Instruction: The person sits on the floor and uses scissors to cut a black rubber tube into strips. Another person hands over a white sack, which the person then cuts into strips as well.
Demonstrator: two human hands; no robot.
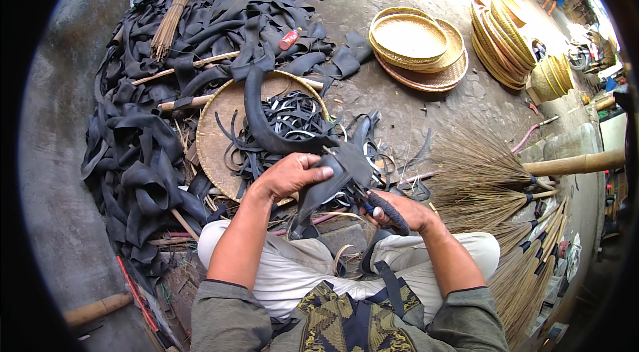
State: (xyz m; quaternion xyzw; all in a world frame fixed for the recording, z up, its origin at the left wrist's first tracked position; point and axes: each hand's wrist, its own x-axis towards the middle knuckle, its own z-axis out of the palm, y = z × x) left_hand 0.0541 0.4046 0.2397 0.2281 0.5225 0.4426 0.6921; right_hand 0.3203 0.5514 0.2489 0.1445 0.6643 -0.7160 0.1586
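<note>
My left hand is closed on a wide sheet of black rubber, thumb on top, in front of my crossed legs. From there a long curved band of rubber tube runs up over a round woven tray. Thin cut rubber strips lie tangled in the tray. My right hand is wrapped round the dark, cloth-bound handles of scissors. Their blades meet the right part of the rubber and are mostly hidden by it.
A large heap of black rubber pieces spreads along the left, with a stick bundle and a red-labelled bottle on it. Woven trays are stacked ahead right. Twig brooms and a bamboo pole lie close on my right.
</note>
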